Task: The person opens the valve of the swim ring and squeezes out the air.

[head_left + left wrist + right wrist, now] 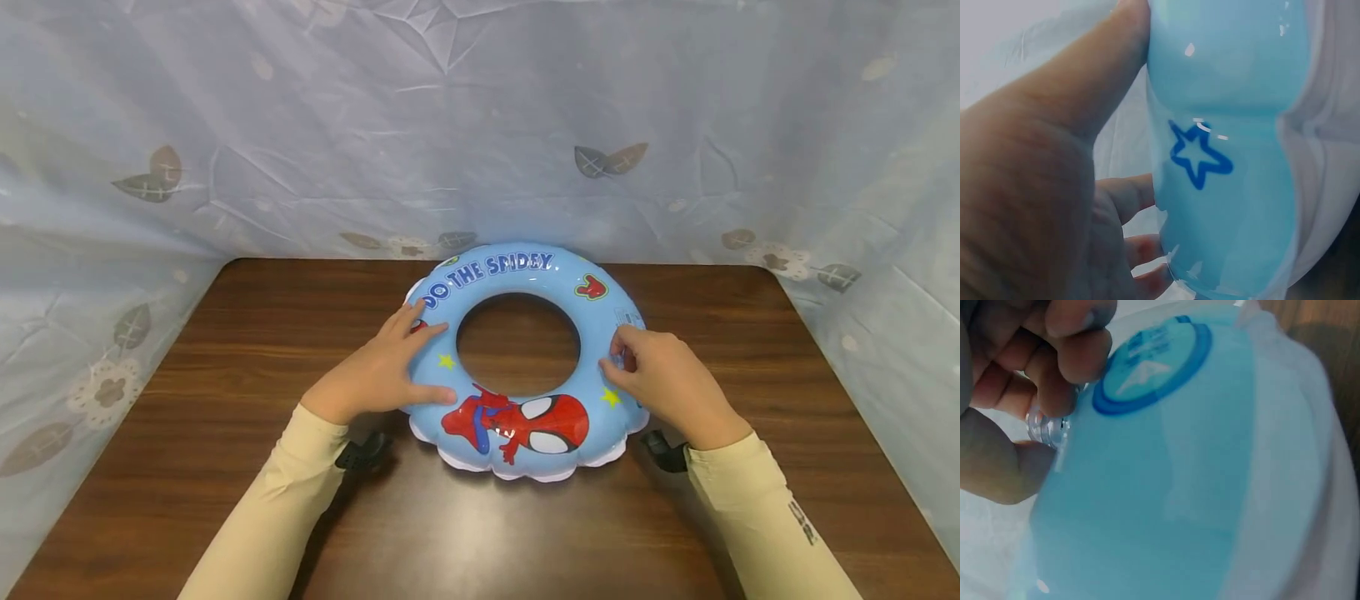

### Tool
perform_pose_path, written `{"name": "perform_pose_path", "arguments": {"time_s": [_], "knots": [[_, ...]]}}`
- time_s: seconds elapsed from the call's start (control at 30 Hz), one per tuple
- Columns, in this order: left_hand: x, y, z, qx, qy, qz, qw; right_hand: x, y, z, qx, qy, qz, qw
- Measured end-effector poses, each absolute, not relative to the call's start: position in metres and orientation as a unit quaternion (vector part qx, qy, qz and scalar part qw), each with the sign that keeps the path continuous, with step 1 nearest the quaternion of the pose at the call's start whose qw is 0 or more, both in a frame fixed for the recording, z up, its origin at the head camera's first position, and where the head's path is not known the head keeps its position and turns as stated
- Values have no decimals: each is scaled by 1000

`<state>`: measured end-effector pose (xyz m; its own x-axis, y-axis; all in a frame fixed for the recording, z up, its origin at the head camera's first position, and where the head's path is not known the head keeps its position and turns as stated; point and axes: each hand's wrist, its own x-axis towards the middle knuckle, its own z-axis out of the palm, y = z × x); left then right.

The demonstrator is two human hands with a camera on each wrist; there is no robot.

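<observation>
A light blue inflated swim ring [517, 275] with a white scalloped edge lies on the table, printed with a red masked cartoon figure, yellow stars and lettering. On its left side rests my left hand [382, 371], fingers and thumb spread over the top. The left wrist view shows the ring's blue side [1229, 206] with a star outline beside that hand. At the ring's right side, my right hand [667, 375] has its fingers curled. In the right wrist view, the thumb and fingers pinch a clear plastic valve [1047, 428] standing out from the ring, partly hidden by the fingers.
The dark wood-grain table [480, 533] extends around the ring. A pale curtain [450, 125] with a leaf print hangs behind it and along both sides. Dark wrist straps [363, 451] show below the hands.
</observation>
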<state>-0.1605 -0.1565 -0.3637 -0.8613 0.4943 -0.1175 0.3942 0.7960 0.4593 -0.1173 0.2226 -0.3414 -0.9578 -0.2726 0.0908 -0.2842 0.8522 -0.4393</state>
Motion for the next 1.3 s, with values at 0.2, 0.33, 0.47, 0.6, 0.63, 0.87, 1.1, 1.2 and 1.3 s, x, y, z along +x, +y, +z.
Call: {"name": "perform_pose_path", "arguments": {"time_s": [0.2, 0.33, 0.47, 0.6, 0.63, 0.87, 1.1, 1.2, 1.3], "knots": [[-161, -153, -362, 230, 941, 214, 124, -115, 220, -347, 131, -966, 222, 24], [-159, -153, -361, 226, 941, 220, 126, -115, 219, -348, 136, -966, 216, 32], [-158, -152, -361, 225, 941, 221, 128, -113, 219, -348, 141, -966, 211, 41], [-157, -151, -361, 223, 941, 218, 129, -113, 219, -348, 144, -966, 211, 45], [-157, -151, -361, 223, 941, 218, 129, -113, 219, -348, 144, -966, 212, 45], [-157, -150, -360, 219, 942, 220, 126, -116, 219, -348, 143, -966, 212, 48], [-157, -150, -360, 216, 942, 223, 127, -118, 220, -349, 143, -966, 210, 44], [-156, -149, -360, 215, 942, 224, 128, -118, 220, -350, 147, -965, 213, 46], [-156, -149, -361, 213, 942, 223, 129, -118, 221, -351, 148, -964, 216, 45]]}}
